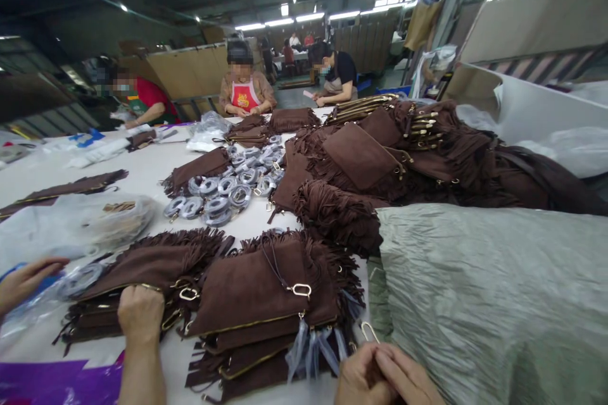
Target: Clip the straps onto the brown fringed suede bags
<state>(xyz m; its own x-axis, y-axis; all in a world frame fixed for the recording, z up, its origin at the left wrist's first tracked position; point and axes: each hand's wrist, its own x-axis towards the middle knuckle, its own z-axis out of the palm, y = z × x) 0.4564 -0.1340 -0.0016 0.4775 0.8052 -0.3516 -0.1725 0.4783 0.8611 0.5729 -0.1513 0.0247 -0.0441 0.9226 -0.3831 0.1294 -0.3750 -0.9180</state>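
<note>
My left hand (140,312) rests knuckles-up on the top edge of a stack of brown fringed suede bags (142,269) at the near left. Beside it lies a second stack of the same bags (256,294) with gold zips, a cord and an oval gold clasp (301,290). My right hand (387,376) is at the bottom edge, right of that stack, fingers pinched around a small gold metal clip (368,331) that sticks up from them. Clear plastic strips hang at the stack's near corner.
Another person's hand (23,281) reaches in from the left over plastic bags (71,228). Coiled metal chains in clear packets (228,186) lie mid-table. More brown bags (380,158) are heaped behind; a grey-green crinkled sack (489,291) fills the right. Several people work at the far end.
</note>
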